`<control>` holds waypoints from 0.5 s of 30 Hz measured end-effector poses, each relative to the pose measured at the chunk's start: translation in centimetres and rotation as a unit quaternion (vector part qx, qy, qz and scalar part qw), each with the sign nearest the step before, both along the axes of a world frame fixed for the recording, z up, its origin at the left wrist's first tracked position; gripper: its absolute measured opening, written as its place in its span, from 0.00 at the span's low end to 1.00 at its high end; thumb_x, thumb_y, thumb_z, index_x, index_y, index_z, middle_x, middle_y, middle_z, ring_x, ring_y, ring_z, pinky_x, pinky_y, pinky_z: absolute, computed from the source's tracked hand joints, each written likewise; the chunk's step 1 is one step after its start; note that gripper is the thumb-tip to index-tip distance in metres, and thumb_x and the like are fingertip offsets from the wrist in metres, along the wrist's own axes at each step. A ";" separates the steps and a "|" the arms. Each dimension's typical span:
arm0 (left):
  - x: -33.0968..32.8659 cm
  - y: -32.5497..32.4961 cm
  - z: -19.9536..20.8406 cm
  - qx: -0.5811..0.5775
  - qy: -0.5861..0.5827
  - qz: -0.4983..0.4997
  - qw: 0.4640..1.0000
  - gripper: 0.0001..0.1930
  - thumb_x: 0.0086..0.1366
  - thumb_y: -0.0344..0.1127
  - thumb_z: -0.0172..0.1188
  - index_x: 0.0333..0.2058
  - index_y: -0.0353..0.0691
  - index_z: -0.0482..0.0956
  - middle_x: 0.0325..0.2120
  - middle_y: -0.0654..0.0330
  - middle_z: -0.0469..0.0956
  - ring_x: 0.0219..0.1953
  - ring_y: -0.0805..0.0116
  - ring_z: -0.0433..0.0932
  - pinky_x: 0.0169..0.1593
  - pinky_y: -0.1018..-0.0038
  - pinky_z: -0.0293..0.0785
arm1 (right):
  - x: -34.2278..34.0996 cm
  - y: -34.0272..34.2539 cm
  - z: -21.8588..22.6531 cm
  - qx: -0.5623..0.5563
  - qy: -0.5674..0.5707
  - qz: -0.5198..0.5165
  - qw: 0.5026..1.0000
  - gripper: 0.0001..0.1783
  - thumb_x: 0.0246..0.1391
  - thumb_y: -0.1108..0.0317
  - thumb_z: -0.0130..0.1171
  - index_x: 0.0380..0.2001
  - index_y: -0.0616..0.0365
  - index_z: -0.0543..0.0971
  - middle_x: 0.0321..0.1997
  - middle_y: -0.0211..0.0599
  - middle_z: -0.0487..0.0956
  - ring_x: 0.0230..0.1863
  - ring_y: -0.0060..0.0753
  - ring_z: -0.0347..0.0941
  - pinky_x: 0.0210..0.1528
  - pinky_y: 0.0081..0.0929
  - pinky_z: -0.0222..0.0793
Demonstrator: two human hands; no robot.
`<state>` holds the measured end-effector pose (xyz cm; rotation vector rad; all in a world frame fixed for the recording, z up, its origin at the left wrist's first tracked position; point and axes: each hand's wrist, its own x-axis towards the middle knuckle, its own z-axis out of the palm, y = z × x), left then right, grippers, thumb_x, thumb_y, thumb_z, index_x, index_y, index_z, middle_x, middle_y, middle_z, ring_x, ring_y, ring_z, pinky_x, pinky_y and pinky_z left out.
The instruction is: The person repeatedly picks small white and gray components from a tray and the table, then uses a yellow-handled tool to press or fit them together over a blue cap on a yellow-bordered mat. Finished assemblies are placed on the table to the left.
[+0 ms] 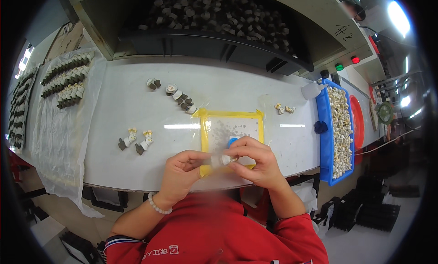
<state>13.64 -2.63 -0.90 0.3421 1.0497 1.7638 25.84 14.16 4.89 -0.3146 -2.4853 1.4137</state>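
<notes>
Far left of frame: rows of small dark-and-cream parts [67, 77] lie on a clear plastic sheet [59, 141] draped over the bench [127, 109] edge.
Left centre: two assembled parts with yellowish tips [137, 141] lie on the bench, apart from the hands.
Left hand: the left hand [181, 170] is closed around one end of a small pale cylindrical part [222, 160], thumb and fingertips pinching it.
Held part: low centre of the frame, between both hands, just above the near edge of the yellow-bordered mat [232, 127].
Handling: it looks light and rigid, likely smooth and easy to fumble; a fingertip pinch at each end seems the safest hold.
Right hand: the right hand [255, 161] is closed on the other end of the same part, fingers curled over it.
Mat: a small blue cap [233, 140] sits on it, just beyond the fingers.
Upper centre: a dark bin [214, 43] holds a heap of dark parts; a loose line of parts [181, 97] lies below it on the bench.
Right of frame: a long blue tray [325, 127] is filled with many cream-coloured pieces.
</notes>
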 end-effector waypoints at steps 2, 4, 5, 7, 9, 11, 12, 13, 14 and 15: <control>0.0 0.0 0.2 -0.001 0.002 0.001 1.000 0.11 0.59 0.19 0.58 0.41 0.28 0.74 0.37 0.47 0.79 0.39 0.59 0.81 0.43 0.66 0.82 | -0.1 -0.4 -0.1 -0.007 -0.012 -0.003 1.000 0.16 0.42 0.80 0.62 0.39 0.62 0.82 0.35 0.37 0.77 0.35 0.29 0.73 0.36 0.22 0.67; 0.0 -0.2 0.2 -0.009 0.012 -0.004 1.000 0.10 0.59 0.19 0.58 0.41 0.28 0.75 0.38 0.47 0.79 0.39 0.58 0.81 0.43 0.65 0.82 | 0.0 -0.6 -0.2 -0.015 -0.023 -0.004 1.000 0.16 0.42 0.81 0.61 0.39 0.62 0.82 0.35 0.37 0.77 0.35 0.28 0.73 0.36 0.22 0.67; 0.1 -0.2 0.1 -0.013 0.017 -0.007 1.000 0.10 0.59 0.19 0.57 0.40 0.28 0.75 0.38 0.46 0.79 0.39 0.58 0.81 0.44 0.65 0.82 | 0.2 -0.7 -0.4 -0.019 -0.028 -0.003 0.999 0.16 0.43 0.81 0.61 0.39 0.62 0.82 0.36 0.37 0.77 0.34 0.28 0.73 0.35 0.22 0.67; 0.2 -0.3 -0.3 -0.002 0.024 -0.006 1.000 0.09 0.60 0.18 0.57 0.40 0.27 0.75 0.38 0.46 0.79 0.39 0.58 0.81 0.43 0.65 0.82 | 0.3 -1.0 -0.4 -0.030 -0.031 -0.006 0.999 0.16 0.44 0.82 0.61 0.39 0.62 0.82 0.36 0.37 0.78 0.34 0.28 0.73 0.35 0.21 0.67; 0.2 -0.3 -0.5 0.003 0.030 -0.004 1.000 0.09 0.60 0.19 0.57 0.40 0.27 0.75 0.38 0.46 0.79 0.39 0.58 0.81 0.43 0.64 0.82 | 0.2 -1.3 -0.2 -0.042 -0.027 -0.016 0.999 0.15 0.44 0.82 0.61 0.39 0.62 0.82 0.36 0.37 0.78 0.34 0.28 0.73 0.34 0.21 0.67; 0.2 -0.3 -0.4 0.001 0.034 -0.002 0.999 0.08 0.60 0.19 0.57 0.40 0.27 0.75 0.38 0.46 0.79 0.38 0.58 0.81 0.43 0.64 0.82 | 0.2 -1.2 -0.5 -0.042 -0.008 -0.007 0.999 0.15 0.45 0.81 0.61 0.40 0.62 0.82 0.37 0.38 0.78 0.35 0.29 0.74 0.35 0.22 0.68; 0.3 -0.2 -0.3 0.005 0.026 0.002 1.000 0.08 0.60 0.19 0.57 0.40 0.27 0.75 0.38 0.47 0.79 0.39 0.58 0.81 0.43 0.65 0.82 | 0.5 -1.1 -0.6 -0.041 -0.001 -0.007 0.999 0.15 0.45 0.81 0.61 0.40 0.62 0.82 0.37 0.38 0.79 0.36 0.29 0.74 0.36 0.22 0.69; 0.4 -0.1 -0.2 0.009 0.019 0.005 1.000 0.08 0.60 0.19 0.57 0.39 0.28 0.75 0.37 0.47 0.79 0.39 0.58 0.81 0.43 0.65 0.82 | 0.6 -1.0 -0.8 -0.044 -0.009 0.001 0.999 0.14 0.48 0.78 0.61 0.41 0.61 0.81 0.38 0.37 0.78 0.37 0.31 0.74 0.38 0.24 0.70; 0.4 0.1 0.0 0.013 0.011 0.008 1.000 0.08 0.60 0.19 0.58 0.39 0.28 0.75 0.37 0.48 0.79 0.39 0.59 0.81 0.43 0.66 0.82 | 0.7 -0.8 -0.8 -0.047 -0.017 0.010 0.999 0.14 0.50 0.75 0.60 0.42 0.60 0.81 0.39 0.36 0.78 0.38 0.32 0.75 0.40 0.25 0.70; 0.4 0.1 0.4 0.004 0.014 -0.005 1.000 0.08 0.59 0.19 0.58 0.39 0.28 0.75 0.37 0.49 0.79 0.38 0.60 0.81 0.43 0.67 0.82 | 0.7 -0.4 -0.9 -0.051 -0.024 0.021 0.998 0.13 0.52 0.72 0.60 0.43 0.58 0.80 0.39 0.36 0.77 0.40 0.33 0.75 0.41 0.27 0.71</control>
